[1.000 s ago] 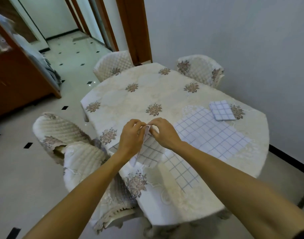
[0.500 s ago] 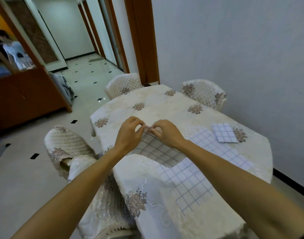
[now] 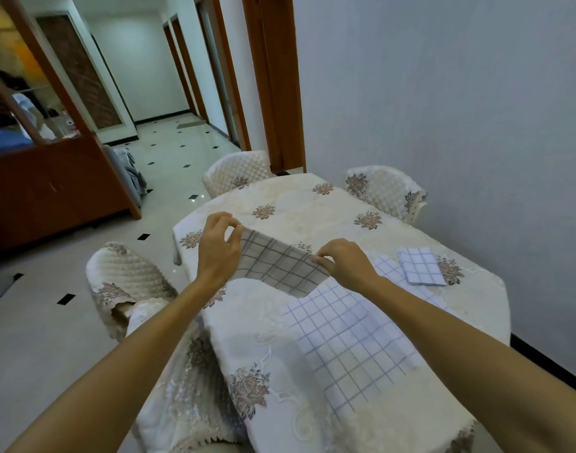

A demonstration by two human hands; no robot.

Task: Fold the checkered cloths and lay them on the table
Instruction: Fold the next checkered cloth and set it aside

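Observation:
A grey-checked white cloth (image 3: 275,264) hangs in the air above the table (image 3: 299,207), stretched between my hands. My left hand (image 3: 218,248) pinches its upper left corner. My right hand (image 3: 344,264) pinches the opposite top corner. Under it a larger blue-checked cloth (image 3: 348,338) lies spread flat on the table's near right part. A small folded blue-checked cloth (image 3: 420,265) rests further right, beside a flower print.
The table wears a cream floral tablecloth that hangs over the near edge. Quilted chairs stand at the near left (image 3: 129,282), far left (image 3: 237,173) and far right (image 3: 386,191). A grey wall is close on the right. A wooden cabinet (image 3: 51,184) is at left.
My hands were together on the bunched cloth; they have moved apart and lifted, spreading the grey-checked cloth open in the air. My head tilted up, showing more of the hallway.

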